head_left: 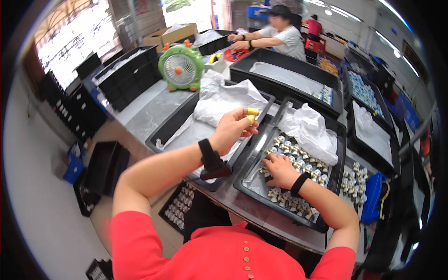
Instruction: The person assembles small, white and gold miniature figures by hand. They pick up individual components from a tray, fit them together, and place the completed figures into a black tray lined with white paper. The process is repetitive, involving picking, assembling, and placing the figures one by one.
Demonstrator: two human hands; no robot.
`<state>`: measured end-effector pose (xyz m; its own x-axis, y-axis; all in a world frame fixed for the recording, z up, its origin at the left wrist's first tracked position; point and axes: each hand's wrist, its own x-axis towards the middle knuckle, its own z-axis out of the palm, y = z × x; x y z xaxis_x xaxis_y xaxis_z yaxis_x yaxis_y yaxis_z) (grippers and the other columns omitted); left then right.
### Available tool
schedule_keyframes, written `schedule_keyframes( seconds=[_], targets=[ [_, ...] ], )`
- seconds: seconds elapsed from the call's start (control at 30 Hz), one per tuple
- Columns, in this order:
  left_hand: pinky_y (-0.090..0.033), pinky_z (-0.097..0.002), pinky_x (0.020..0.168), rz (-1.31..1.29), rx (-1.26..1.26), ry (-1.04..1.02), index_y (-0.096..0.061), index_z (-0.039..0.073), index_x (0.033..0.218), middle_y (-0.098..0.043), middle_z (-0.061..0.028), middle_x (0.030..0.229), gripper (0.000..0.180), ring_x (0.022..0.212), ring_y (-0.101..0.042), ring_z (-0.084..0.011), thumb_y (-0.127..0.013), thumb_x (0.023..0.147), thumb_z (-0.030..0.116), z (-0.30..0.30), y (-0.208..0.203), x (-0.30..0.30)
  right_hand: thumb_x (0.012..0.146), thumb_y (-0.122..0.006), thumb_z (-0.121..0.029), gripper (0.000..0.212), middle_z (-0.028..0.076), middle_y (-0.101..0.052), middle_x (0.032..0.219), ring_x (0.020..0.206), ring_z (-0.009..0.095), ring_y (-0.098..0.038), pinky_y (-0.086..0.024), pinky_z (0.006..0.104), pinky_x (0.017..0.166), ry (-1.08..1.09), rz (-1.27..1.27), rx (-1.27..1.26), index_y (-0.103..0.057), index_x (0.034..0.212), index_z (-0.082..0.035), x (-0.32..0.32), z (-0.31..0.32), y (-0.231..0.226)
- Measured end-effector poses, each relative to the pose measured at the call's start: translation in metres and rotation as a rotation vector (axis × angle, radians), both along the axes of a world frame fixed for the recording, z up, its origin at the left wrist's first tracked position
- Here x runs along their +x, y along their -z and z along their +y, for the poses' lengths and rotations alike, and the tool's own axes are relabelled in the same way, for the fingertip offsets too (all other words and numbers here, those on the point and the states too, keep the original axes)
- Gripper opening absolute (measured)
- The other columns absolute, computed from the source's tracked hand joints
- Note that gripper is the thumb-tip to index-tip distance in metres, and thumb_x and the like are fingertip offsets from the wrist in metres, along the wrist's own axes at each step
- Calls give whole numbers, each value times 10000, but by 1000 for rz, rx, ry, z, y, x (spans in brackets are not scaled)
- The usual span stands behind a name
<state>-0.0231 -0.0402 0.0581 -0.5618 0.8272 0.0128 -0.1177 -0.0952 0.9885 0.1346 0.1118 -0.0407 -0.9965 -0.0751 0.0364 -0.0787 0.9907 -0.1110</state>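
My left hand [233, 128] is raised over the left black tray [163, 135], with yellow covers on its thumb and forefinger tips. Those two tips are nearly together; anything between them is too small to make out. Rows of small white-and-dark figures with gold-coloured parts [291, 201] fill much of the right black tray [252, 193]. At that tray's left side, my right hand [282, 171] reaches down with bent fingers around a small figure, which the fingers partly cover. Crumpled white plastic sheeting [310, 133] covers the far part of this tray.
A green toy-shaped fan [181, 67] stands on the table behind the left tray. More figures [355, 184] and a blue bin [373, 198] lie to the right. Across the table, a person in a grey shirt [287, 42] works beside another black tray [284, 70].
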Motion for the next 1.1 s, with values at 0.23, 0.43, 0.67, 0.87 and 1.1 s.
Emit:
schedule_keyframes(
  seconds=[0.23, 0.43, 0.67, 0.87, 1.1],
  targets=[
    [-474, -245, 747, -262, 64, 66, -571, 48, 1086, -620, -34, 911, 220, 830, -596, -111, -530, 872, 77, 38, 32, 13, 566, -737, -264, 590, 127, -496, 987, 964, 295, -512, -411, 411, 802, 66, 145, -236, -524, 1065, -32, 5, 11, -2],
    [-472, -265, 786, -420, 11, 229, -503, 58, 1178, -567, -48, 1081, 278, 928, -575, -140, -502, 907, 119, 56, 43, 22, 629, -722, -97, 627, 147, -463, 1093, 1003, 291, -510, -443, 362, 867, 155, 446, -649, -441, 1184, -15, 17, 17, -60],
    [-456, -258, 846, -473, 60, 509, -399, 89, 1313, -533, -20, 1174, 388, 996, -553, -102, -478, 938, 145, 55, 50, 22, 602, -753, -30, 739, 139, -470, 1217, 1103, 268, -504, -422, 327, 923, 181, 653, -551, -410, 1256, -43, 12, 21, -50],
    [-432, -253, 886, -382, 67, 455, -372, 69, 1320, -494, -31, 1230, 452, 1074, -505, -95, -537, 901, 112, 57, 59, 20, 630, -746, -28, 709, 157, -488, 1227, 1127, 302, -502, -416, 354, 949, 173, 592, -658, -420, 1259, -41, 11, 22, -46],
    [-431, -281, 893, -358, 85, 446, -372, 50, 1318, -497, -59, 1224, 466, 1077, -516, -126, -554, 897, 129, 54, 60, 24, 639, -742, -2, 720, 145, -489, 1232, 1104, 274, -519, -446, 336, 914, 173, 596, -649, -412, 1277, -50, 10, 18, -45]
  ],
)
